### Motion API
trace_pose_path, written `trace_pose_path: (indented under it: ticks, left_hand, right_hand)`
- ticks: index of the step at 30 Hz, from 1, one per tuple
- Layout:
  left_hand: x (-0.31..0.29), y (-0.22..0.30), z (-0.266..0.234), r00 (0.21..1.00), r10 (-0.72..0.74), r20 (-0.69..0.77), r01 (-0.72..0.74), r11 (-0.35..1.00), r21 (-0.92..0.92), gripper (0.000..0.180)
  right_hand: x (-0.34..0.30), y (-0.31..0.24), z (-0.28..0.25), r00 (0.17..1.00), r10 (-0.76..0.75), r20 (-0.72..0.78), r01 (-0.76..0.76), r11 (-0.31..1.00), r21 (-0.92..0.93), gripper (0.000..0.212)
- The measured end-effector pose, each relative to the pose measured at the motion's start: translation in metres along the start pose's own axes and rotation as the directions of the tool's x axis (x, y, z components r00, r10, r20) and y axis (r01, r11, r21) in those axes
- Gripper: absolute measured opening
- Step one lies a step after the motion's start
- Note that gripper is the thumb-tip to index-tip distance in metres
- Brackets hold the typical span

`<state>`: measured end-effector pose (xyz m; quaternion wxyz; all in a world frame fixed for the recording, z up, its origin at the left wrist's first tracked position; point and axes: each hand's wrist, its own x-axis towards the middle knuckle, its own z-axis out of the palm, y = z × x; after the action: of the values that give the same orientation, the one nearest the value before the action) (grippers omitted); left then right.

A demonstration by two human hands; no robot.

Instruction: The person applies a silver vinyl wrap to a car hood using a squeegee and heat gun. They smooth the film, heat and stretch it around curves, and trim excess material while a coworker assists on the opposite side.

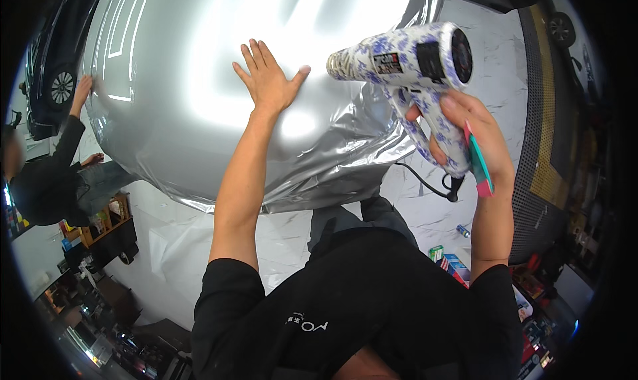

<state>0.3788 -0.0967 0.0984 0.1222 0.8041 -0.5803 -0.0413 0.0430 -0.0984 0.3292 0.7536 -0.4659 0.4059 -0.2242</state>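
A glossy silver film (179,127) covers a broad rounded car panel in front of me. My left hand (269,81) rests on it palm down, fingers spread. My right hand (484,124) is wrapped round the handle of a heat gun (399,56) with a blue and white floral pattern. The gun's nozzle points left, over the film and toward my left hand. Against my right palm sits a thin pink and green squeegee (480,161). The film's near right edge hangs loose in wrinkles and folds.
A black cord (425,186) runs from the gun's handle. Another person (50,174) stands at the left, one hand on the film's edge. A dark car (56,68) is behind them. Boxes (455,266) and a can (463,231) lie on the marble-patterned floor (292,247).
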Motion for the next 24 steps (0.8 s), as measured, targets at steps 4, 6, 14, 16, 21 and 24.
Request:
trace_pose_path:
  ticks: [4,6,14,16,21,24]
  left_hand:
    - [0.001,0.002,-0.001,0.999,-0.014,0.03,0.014,1.0,0.013,0.127]
    - [0.001,0.003,-0.002,0.999,-0.018,0.035,0.017,1.0,0.025,0.125]
    - [0.0,-0.032,-0.011,0.999,0.038,0.032,-0.022,0.918,-0.396,0.083]
    - [-0.003,-0.042,-0.012,0.996,0.084,-0.003,-0.079,0.91,-0.406,0.081]
    - [-0.01,-0.054,-0.016,0.983,0.179,-0.038,-0.181,0.915,-0.359,0.073]
    - [-0.013,-0.06,-0.011,0.974,0.212,-0.078,-0.226,0.925,-0.306,0.071]
  right_hand:
    - [-0.022,0.008,-0.009,0.998,-0.01,-0.057,0.014,0.997,0.07,0.05]
    - [-0.027,0.008,-0.008,0.996,-0.031,-0.086,0.039,0.995,0.094,0.049]
    - [-0.017,0.024,-0.013,0.997,-0.037,-0.065,0.04,0.998,0.051,0.044]
    - [-0.011,0.026,-0.006,0.999,-0.018,-0.03,0.019,0.999,0.038,0.044]
    - [0.015,0.025,0.021,0.998,-0.017,-0.052,0.02,0.999,0.049,0.044]
    - [0.022,0.028,0.028,1.0,-0.028,0.001,0.028,0.999,-0.018,0.047]
